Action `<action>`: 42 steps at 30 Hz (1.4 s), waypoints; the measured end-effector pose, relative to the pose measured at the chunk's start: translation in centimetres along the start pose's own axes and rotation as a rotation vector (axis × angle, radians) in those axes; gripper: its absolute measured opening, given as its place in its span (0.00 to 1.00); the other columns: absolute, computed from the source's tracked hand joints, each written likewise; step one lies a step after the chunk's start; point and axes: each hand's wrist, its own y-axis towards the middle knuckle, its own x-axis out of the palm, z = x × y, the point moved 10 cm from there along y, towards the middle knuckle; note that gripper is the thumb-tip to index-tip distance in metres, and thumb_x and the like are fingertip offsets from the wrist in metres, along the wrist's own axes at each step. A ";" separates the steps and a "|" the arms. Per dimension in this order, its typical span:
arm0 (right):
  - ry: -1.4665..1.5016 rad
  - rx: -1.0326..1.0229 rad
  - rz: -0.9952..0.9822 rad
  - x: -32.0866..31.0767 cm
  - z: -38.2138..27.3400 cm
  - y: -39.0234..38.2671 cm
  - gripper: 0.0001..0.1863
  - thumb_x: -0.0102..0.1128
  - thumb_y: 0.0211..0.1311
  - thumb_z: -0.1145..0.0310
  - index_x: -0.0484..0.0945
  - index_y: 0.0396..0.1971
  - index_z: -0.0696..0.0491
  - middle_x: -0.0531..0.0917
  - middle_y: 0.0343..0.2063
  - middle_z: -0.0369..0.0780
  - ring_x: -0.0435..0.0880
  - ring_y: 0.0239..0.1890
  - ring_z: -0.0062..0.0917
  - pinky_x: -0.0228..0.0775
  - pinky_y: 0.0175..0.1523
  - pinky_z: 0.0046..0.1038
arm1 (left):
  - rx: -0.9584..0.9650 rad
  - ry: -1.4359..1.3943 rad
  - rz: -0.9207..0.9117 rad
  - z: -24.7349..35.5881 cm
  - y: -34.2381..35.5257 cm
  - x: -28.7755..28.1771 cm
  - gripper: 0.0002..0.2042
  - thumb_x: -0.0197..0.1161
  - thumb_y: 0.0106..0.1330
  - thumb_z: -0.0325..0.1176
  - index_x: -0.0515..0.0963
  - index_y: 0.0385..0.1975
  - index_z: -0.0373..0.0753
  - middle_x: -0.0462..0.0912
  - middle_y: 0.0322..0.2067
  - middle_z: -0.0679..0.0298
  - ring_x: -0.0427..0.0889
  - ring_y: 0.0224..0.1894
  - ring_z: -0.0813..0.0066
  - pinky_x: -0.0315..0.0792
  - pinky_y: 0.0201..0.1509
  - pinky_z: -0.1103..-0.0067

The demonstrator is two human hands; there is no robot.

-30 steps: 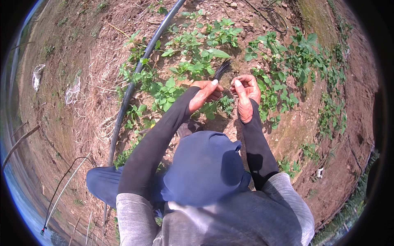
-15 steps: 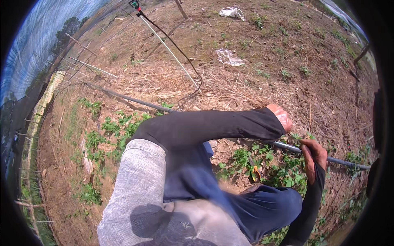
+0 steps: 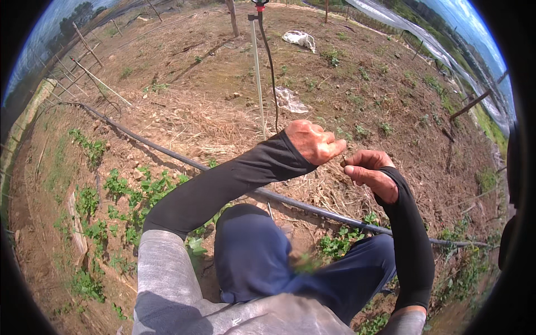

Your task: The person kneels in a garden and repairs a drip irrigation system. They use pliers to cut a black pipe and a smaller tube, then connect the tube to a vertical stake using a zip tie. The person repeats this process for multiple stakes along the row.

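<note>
My left hand (image 3: pixel 314 142) is raised in front of me, its fingers closed and pointing to the right. Whatever lies between those fingertips is hidden or too small to name. Close beside it, my right hand (image 3: pixel 373 172) pinches a short, thin, dark strand (image 3: pixel 344 161) between thumb and forefinger. The fingertips of the two hands nearly meet. Both hands are above the dry ground, beyond a dark pipe (image 3: pixel 301 206) that crosses in front of my knees. Dark sleeves cover both forearms.
Low green plants (image 3: pixel 336 243) grow along the pipe, with more leafy plants (image 3: pixel 134 192) to the left. A thin white stake (image 3: pixel 257 78) stands ahead, a black tube (image 3: pixel 271 61) hanging beside it. Farther off lie a white plastic bag (image 3: pixel 300 40) and a clear plastic sheet (image 3: pixel 291 100).
Both hands have risen and shifted left, away from the plants at the right. My right hand now pinches the dark strand near my left fingertips. The view has turned somewhat to the right.
</note>
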 end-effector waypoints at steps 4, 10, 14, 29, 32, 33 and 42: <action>0.036 -0.036 -0.107 4.8 -2.8 5.1 0.12 0.65 0.59 0.68 0.79 0.41 0.56 0.78 0.26 0.30 0.72 0.26 0.13 0.63 0.32 0.17 | -0.099 0.012 0.150 -4.9 -4.2 -3.6 0.17 0.59 0.54 0.28 0.79 0.46 0.42 0.81 0.28 0.64 0.82 0.30 0.69 0.76 0.29 0.75; 0.126 -0.265 0.190 3.3 -5.6 11.6 0.15 0.64 0.60 0.72 0.78 0.47 0.55 0.79 0.26 0.31 0.72 0.22 0.10 0.63 0.24 0.13 | -0.474 -0.073 0.423 -14.1 -8.8 -7.7 0.20 0.64 0.60 0.30 0.75 0.54 0.44 0.83 0.38 0.57 0.84 0.39 0.64 0.79 0.40 0.75; 0.094 -0.348 0.431 1.2 -7.7 16.0 0.16 0.65 0.58 0.73 0.79 0.47 0.55 0.80 0.25 0.32 0.74 0.21 0.11 0.65 0.24 0.13 | -0.851 -0.315 0.381 -24.3 -11.6 -5.4 0.17 0.59 0.66 0.38 0.75 0.55 0.47 0.82 0.44 0.59 0.83 0.42 0.67 0.77 0.44 0.73; -0.080 -0.351 0.276 8.7 -11.0 22.8 0.17 0.66 0.57 0.71 0.80 0.46 0.59 0.82 0.26 0.35 0.78 0.24 0.15 0.72 0.29 0.16 | -0.398 0.146 0.098 -27.8 -7.7 -4.4 0.12 0.62 0.61 0.31 0.81 0.44 0.41 0.82 0.39 0.64 0.83 0.40 0.69 0.76 0.46 0.75; -0.096 -0.387 0.250 8.7 -11.2 23.0 0.17 0.66 0.58 0.70 0.80 0.47 0.59 0.82 0.27 0.36 0.78 0.25 0.15 0.72 0.30 0.16 | -0.399 0.086 0.198 -28.3 -7.7 -4.2 0.06 0.65 0.54 0.34 0.84 0.31 0.47 0.82 0.30 0.60 0.79 0.38 0.62 0.74 0.42 0.69; -0.089 -0.404 0.249 8.3 -11.1 23.1 0.16 0.66 0.59 0.70 0.80 0.47 0.58 0.83 0.28 0.36 0.79 0.26 0.15 0.73 0.30 0.15 | -0.409 0.056 0.238 -27.7 -7.4 -5.0 0.04 0.65 0.53 0.34 0.84 0.27 0.47 0.82 0.30 0.59 0.79 0.38 0.60 0.74 0.42 0.67; 0.152 -0.414 0.138 8.6 -9.8 24.4 0.15 0.61 0.64 0.70 0.79 0.49 0.57 0.84 0.33 0.36 0.82 0.31 0.14 0.73 0.31 0.12 | -0.694 -0.231 0.073 -28.2 -9.9 -4.8 0.09 0.63 0.59 0.32 0.81 0.38 0.38 0.83 0.28 0.62 0.83 0.33 0.68 0.76 0.38 0.73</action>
